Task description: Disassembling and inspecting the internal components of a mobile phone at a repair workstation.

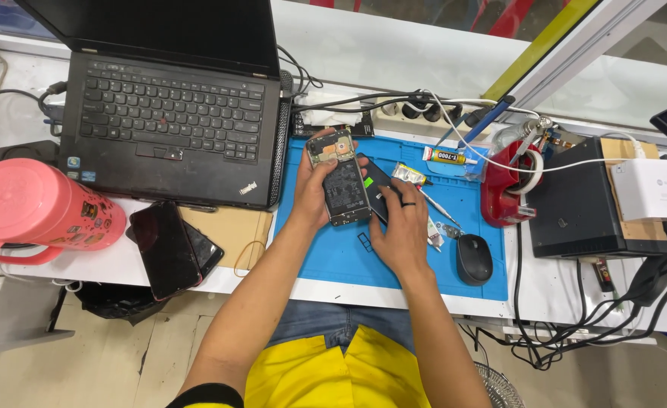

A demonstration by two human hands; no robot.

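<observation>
Over the blue work mat, near its upper left corner, the left hand grasps an opened phone with its back cover off, lifted and tilted above the mat. Just beside it, the right hand grips a dark phone panel by its edge. A laptop crowds the mat's left edge; a black mouse and red tape dispenser sit to the right. Bare mat lies open toward the tabletop front edge.
</observation>
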